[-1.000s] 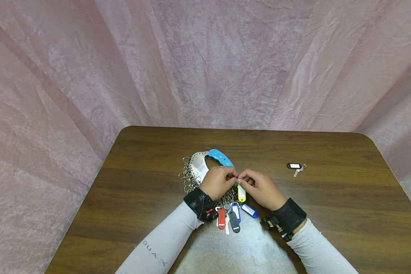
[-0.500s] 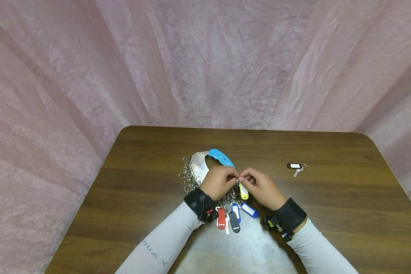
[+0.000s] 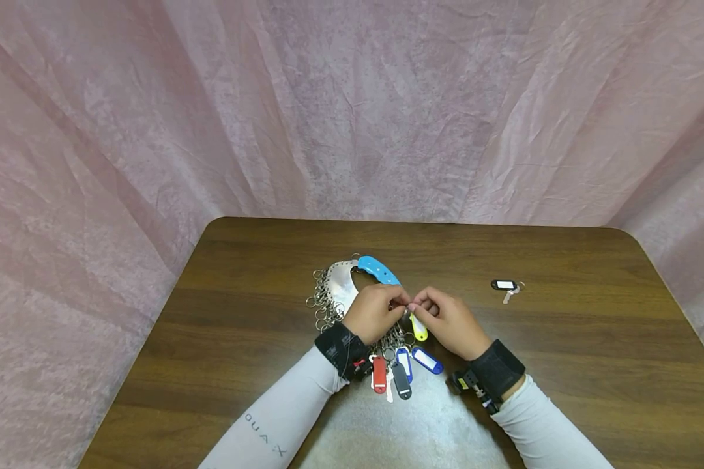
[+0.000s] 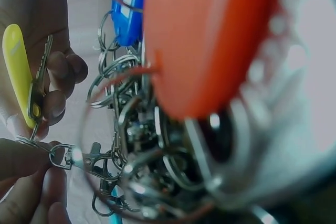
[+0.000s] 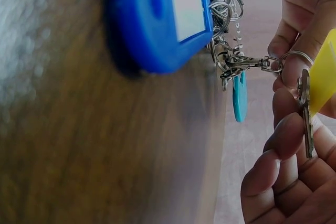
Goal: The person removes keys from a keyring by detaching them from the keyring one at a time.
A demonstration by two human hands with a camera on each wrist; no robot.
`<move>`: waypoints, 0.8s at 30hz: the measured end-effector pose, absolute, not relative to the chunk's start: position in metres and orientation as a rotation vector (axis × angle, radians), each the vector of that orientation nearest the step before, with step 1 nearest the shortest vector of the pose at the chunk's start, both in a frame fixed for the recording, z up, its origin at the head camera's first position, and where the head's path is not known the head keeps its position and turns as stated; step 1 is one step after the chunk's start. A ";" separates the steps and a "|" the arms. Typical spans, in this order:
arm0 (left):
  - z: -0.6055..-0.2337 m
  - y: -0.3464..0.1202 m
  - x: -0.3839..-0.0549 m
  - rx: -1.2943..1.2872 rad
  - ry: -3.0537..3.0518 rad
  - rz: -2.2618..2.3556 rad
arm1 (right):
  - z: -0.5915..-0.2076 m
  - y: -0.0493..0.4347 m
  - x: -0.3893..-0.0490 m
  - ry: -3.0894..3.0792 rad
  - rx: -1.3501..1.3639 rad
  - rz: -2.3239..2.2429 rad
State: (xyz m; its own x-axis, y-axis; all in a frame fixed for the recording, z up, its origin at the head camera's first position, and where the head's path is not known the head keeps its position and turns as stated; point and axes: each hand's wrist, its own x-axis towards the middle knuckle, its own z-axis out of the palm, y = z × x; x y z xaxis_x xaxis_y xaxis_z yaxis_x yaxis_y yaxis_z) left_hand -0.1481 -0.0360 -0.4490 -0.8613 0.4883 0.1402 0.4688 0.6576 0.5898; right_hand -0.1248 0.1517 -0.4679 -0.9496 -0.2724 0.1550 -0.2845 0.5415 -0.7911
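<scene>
In the head view my left hand (image 3: 374, 311) and right hand (image 3: 450, 322) meet at the fingertips, both pinching a small split ring (image 5: 299, 53). From the ring hang a yellow key tag (image 3: 419, 327) and a metal key (image 4: 38, 85). A clasp (image 5: 247, 62) reaches the fingertips with its end loop against the ring; whether the ring is fully threaded through is hard to tell. Under my left hand lies a large metal key holder (image 3: 341, 280) with a blue handle (image 3: 378, 269), its edge lined with rings and clasps. My left hand covers part of it.
Near the holder's front lie a red tag (image 3: 379, 374), a dark grey tag (image 3: 401, 381) and blue tags, one being the blue tag (image 3: 427, 360) at the right. Farther right on the wooden table (image 3: 586, 339) is a black key tag (image 3: 504, 284) with a key.
The yellow tag has swung to the right and slightly up. My right fingertips have shifted a little; both forearms stay in place.
</scene>
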 end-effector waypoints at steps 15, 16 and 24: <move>-0.449 -0.037 -0.149 0.824 2.808 1.049 | -0.468 0.152 -0.125 -2.718 0.549 1.430; -0.450 -0.037 -0.150 0.821 2.800 1.060 | -0.468 0.151 -0.125 -2.710 0.561 1.435; -0.453 -0.038 -0.153 0.782 2.768 1.084 | -0.466 0.150 -0.124 -2.668 0.638 1.455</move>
State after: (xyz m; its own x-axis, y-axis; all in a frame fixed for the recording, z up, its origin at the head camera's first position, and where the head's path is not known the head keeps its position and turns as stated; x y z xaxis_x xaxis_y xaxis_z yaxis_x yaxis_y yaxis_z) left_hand -0.1526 -0.0383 -0.4530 -0.8683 0.4818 0.1179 0.4337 0.6222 0.6517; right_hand -0.1239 0.1499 -0.4662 -0.9149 -0.3361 0.2234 -0.3698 0.4764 -0.7976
